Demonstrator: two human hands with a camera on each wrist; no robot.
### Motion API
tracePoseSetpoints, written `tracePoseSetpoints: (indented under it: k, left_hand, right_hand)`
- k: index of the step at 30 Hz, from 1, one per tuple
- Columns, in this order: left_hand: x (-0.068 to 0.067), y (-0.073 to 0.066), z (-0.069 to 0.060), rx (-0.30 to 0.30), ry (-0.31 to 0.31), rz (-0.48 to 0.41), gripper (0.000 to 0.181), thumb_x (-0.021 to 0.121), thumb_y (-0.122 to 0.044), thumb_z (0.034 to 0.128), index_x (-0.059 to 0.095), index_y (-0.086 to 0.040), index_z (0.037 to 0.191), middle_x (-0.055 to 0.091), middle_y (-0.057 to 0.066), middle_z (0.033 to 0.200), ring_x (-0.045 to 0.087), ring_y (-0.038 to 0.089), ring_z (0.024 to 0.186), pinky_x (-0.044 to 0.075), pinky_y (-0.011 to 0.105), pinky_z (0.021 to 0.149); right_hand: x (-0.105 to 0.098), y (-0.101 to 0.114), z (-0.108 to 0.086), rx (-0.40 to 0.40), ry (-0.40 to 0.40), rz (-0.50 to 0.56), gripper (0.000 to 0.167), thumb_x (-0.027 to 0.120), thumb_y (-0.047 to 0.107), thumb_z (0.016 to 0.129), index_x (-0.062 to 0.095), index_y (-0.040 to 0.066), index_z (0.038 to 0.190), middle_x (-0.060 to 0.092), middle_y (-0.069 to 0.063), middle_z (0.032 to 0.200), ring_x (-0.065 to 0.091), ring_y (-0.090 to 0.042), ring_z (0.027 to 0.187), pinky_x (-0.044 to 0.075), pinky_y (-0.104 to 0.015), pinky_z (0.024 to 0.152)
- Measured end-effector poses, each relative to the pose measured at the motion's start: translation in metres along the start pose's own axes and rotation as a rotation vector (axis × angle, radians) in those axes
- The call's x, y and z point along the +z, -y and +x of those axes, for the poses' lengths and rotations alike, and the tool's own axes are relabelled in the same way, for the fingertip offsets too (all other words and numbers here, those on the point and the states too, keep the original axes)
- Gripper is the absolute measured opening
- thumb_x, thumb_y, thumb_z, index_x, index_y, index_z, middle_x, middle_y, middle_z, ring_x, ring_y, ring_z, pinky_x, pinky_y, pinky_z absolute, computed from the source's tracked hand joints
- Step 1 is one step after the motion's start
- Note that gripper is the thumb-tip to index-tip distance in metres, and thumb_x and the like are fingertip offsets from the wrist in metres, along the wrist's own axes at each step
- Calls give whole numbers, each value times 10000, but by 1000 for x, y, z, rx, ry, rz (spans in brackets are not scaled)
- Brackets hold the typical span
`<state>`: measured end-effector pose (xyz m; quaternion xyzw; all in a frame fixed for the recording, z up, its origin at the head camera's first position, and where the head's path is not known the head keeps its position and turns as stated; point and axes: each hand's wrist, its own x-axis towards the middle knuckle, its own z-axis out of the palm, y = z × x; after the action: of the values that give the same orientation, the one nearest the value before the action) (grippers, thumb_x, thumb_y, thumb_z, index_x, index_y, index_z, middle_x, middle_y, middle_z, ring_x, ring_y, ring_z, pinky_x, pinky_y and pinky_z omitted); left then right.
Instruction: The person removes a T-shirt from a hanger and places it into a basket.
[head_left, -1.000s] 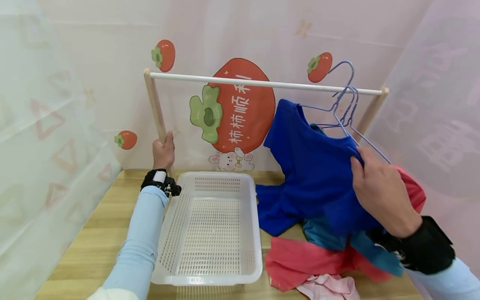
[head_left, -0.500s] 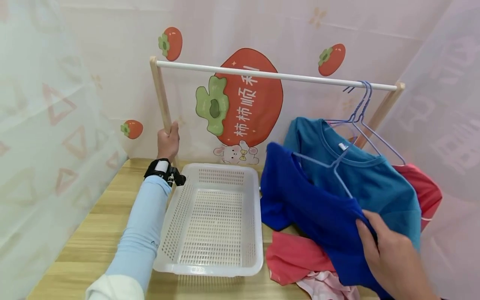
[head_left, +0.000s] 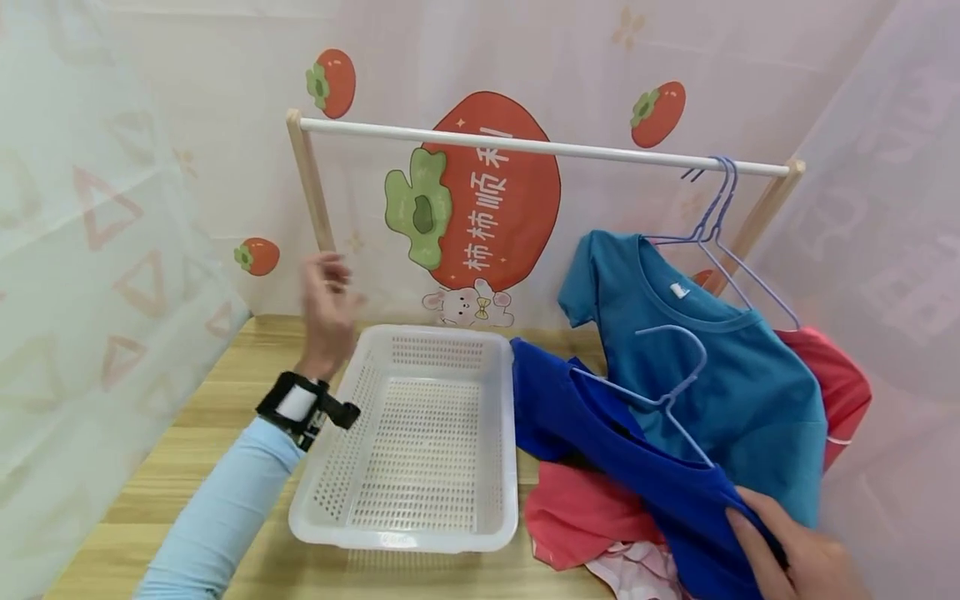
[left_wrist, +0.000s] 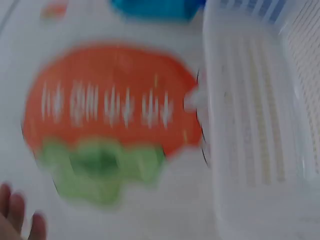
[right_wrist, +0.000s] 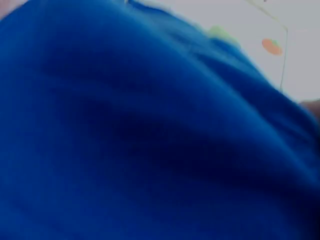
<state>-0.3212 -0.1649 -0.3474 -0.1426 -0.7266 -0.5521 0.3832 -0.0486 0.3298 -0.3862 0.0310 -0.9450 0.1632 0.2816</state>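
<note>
My right hand (head_left: pixel 798 546) pinches the shoulder of a dark blue T-shirt (head_left: pixel 645 475) at the lower right of the head view. A purple wire hanger (head_left: pixel 666 402) sits inside that shirt, its hook up and off the rail. In the right wrist view the blue cloth (right_wrist: pixel 150 110) fills most of the picture. Blurred, my left hand (head_left: pixel 326 312) is in the air beside the left post (head_left: pixel 309 183) of a clothes rack, fingers loosely bent and holding nothing. Its fingertips show at the lower left corner of the left wrist view.
A teal T-shirt (head_left: pixel 720 358) and a red garment (head_left: pixel 832 383) hang by hangers at the right end of the white rail (head_left: pixel 487 143). A white plastic basket (head_left: pixel 405 542) stands on the wooden table. Red cloth (head_left: pixel 585 508) and pink cloth (head_left: pixel 633 571) lie to its right.
The blue T-shirt and its hanger have come away from the rail, down and toward me, in my right hand. My left hand has let go of the rack's post.
</note>
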Motion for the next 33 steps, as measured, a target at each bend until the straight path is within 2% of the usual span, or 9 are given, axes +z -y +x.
tracePoseSetpoints:
  k: [5,7,9,12,15,21,25,28,33]
  left_hand:
    - [64,-70,-30,366,804,225,547,610,-265,1032,488,-60,1525,578,146,1475,536,295,1369,420,497,1182]
    - [88,-89,-41,501,1024,274,564,595,-368,1063,489,-120,1558,579,108,1525,532,283,1421,425,499,1203]
    - [106,-98,-54,593,1135,309,498,572,-411,1082,547,-170,1516,655,55,1422,608,217,1311,502,411,1120]
    - [123,-99,-75,627,1179,307,313,534,-362,1108,648,-180,1336,718,-4,1145,655,134,1057,554,253,903]
    - [133,-93,-95,616,1138,296,172,520,-291,1118,647,-180,1149,666,-33,945,612,97,910,496,175,771]
    - [149,-96,-121,687,1093,292,153,526,-275,1117,648,-186,1096,672,-57,907,611,78,877,431,128,714]
    - [155,-101,-125,706,1044,264,160,528,-266,1117,659,-177,1095,677,-55,901,613,78,863,439,129,701]
    - [155,-99,-123,712,999,237,157,563,-258,1101,687,-166,1074,693,-54,893,600,88,848,460,149,720]
    - [151,-86,-118,716,901,234,115,665,-239,1038,759,-175,1018,725,-73,871,604,105,852,513,177,770]
  right_hand:
    - [-20,-22,-2,-25,86,23,243,779,66,938,729,84,1175,790,-164,878,661,-2,578,576,-310,485]
    - [-22,-28,0,-10,125,53,260,777,56,938,731,84,1193,794,-172,920,678,-2,619,591,-322,497]
    - [-18,-37,1,7,158,59,279,777,70,942,725,105,1214,798,-149,958,690,-16,660,602,-355,514]
    - [-9,-50,5,-8,193,61,309,781,91,942,711,106,1242,795,-118,1026,728,-114,738,627,-343,593]
    - [-1,-51,15,-50,214,53,407,809,152,928,681,130,1313,785,-60,1064,711,-67,813,625,-289,654]
    - [4,-14,40,-39,242,221,447,692,202,1033,563,162,1459,743,50,1062,644,67,910,544,-125,751]
    - [7,8,50,-14,172,375,256,538,123,1108,610,168,1349,631,58,892,581,-31,776,444,-147,661]
    - [8,15,51,16,108,385,192,501,130,1123,644,174,1243,546,68,844,503,-57,735,389,-222,644]
    - [8,13,48,-12,57,364,132,524,73,1103,636,101,1167,553,83,855,511,-33,749,409,-180,669]
